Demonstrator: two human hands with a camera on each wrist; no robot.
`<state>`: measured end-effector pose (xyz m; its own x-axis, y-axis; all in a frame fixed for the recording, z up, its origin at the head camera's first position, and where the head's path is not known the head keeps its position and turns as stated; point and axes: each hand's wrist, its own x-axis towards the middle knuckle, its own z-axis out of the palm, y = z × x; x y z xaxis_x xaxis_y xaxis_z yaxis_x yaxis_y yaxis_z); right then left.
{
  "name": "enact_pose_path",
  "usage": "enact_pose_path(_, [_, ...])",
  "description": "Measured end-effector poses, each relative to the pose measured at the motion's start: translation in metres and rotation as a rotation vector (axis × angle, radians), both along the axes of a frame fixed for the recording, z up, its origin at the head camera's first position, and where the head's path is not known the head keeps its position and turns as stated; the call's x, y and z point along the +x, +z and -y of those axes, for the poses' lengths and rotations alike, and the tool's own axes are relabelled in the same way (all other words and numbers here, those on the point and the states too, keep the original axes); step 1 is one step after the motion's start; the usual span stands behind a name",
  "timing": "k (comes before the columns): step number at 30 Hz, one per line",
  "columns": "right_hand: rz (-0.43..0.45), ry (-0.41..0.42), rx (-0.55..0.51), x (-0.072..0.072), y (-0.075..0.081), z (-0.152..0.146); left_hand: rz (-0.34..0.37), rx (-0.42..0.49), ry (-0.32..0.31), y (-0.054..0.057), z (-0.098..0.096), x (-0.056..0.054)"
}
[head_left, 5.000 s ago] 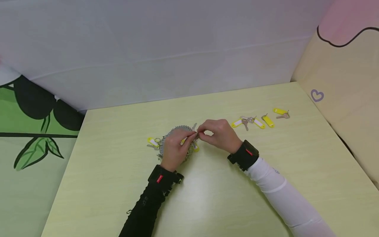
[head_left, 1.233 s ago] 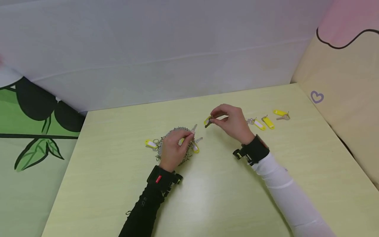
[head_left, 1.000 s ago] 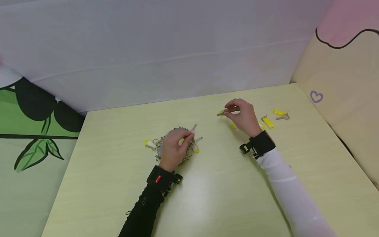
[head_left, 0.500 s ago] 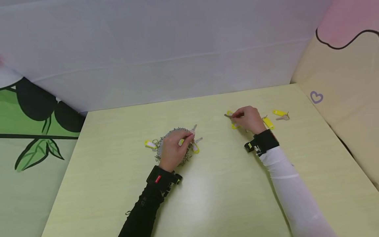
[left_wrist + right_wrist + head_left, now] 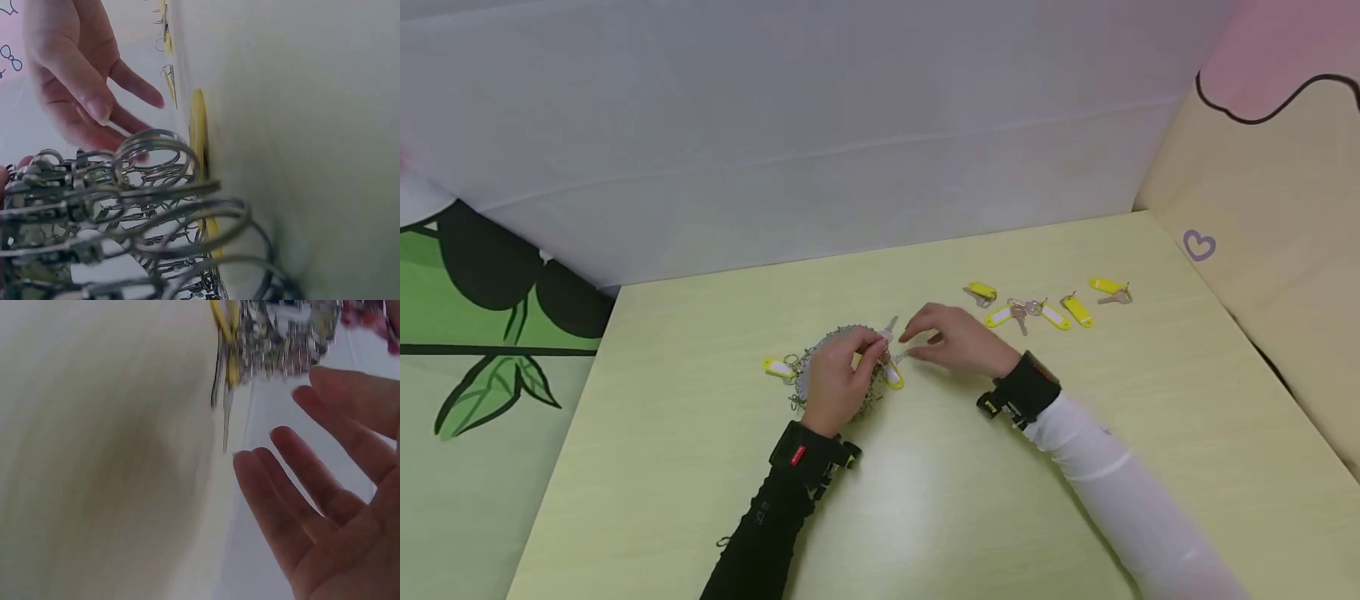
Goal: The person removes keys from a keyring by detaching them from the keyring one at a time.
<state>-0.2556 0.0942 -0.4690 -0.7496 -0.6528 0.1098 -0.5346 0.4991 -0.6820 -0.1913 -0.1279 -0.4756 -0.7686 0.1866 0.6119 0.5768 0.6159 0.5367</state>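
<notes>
My left hand (image 5: 844, 371) reaches over a round grey disc (image 5: 820, 375) ringed with metal clasps and split rings (image 5: 156, 156). Its thumb and forefinger pinch at the far right of the rim, on what looks like a metal clasp; I cannot tell exactly which piece. Beside those fingertips a key (image 5: 891, 325) sticks out, and a yellow key tag (image 5: 894, 377) hangs below. My right hand (image 5: 958, 340), fingers spread and holding nothing, is just right of the rim, its fingertips close to a second key (image 5: 226, 425). Another yellow tag (image 5: 778, 367) lies at the disc's left side.
On the table's right half lie several keys with yellow tags: one tagged key (image 5: 980, 292) nearest the back, a cluster of keys (image 5: 1018, 312) before it, a yellow tag (image 5: 1077, 310) and another tagged key (image 5: 1112, 288) farther right. A pale wall panel (image 5: 850, 208) stands behind the table.
My right hand carried a key with a yellow tag from the rim rightward, laid it down by the other keys, and came back with nothing held. My left hand stays at the rim.
</notes>
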Motion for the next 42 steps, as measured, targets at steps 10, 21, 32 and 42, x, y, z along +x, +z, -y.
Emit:
enact_pose_path(10, [-0.12, 0.141, 0.208, 0.025, -0.008, 0.025, -0.055, 0.017, 0.0, 0.001, 0.0, 0.0])
enact_pose_path(21, [-0.077, -0.067, 0.091, 0.006, -0.003, 0.004, -0.011, 0.016, -0.014, -0.001, 0.0, -0.001])
enact_pose_path(32, [-0.073, -0.099, -0.003, 0.001, 0.017, -0.009, 0.028, -0.023, -0.059, -0.001, 0.0, 0.0])
enact_pose_path(42, [-0.024, -0.04, 0.049, 0.004, 0.016, -0.009, 0.416, -0.148, -0.079, -0.011, -0.002, 0.002])
